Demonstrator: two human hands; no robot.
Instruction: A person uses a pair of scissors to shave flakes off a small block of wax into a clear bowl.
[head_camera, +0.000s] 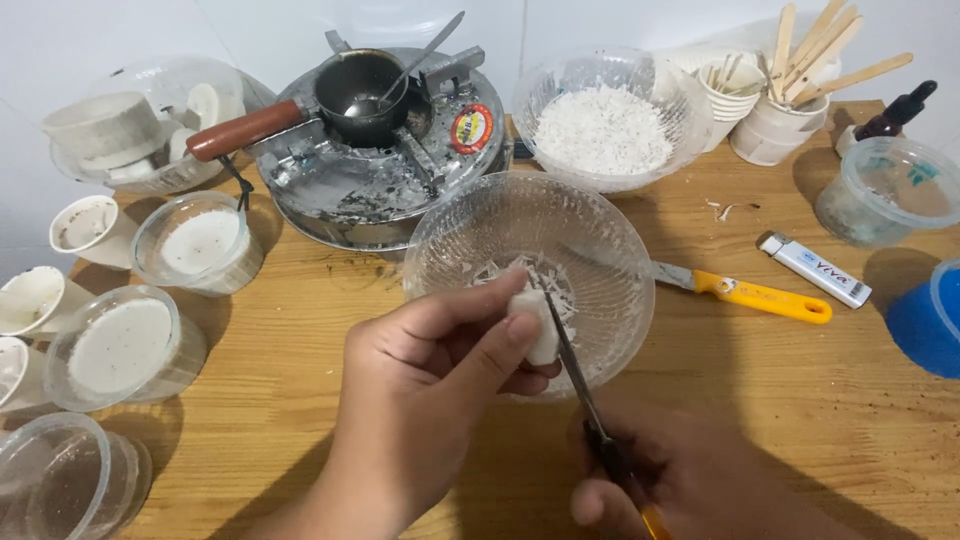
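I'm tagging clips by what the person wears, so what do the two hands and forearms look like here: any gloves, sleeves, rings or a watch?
Both are bare. The left hand shows no glove and no ring on the fingers in view, and its forearm has no sleeve or watch as far as the frame reaches. The right hand is also ungloved, in shadow at the lower edge; its wrist is cut off, so a watch or sleeve there cannot be told.

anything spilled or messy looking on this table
A few white shavings lie loose on the wooden table, outside the clear bowls. The stove top is streaked with pale drips. Otherwise the flakes fall into the clear bowl below the white lump.
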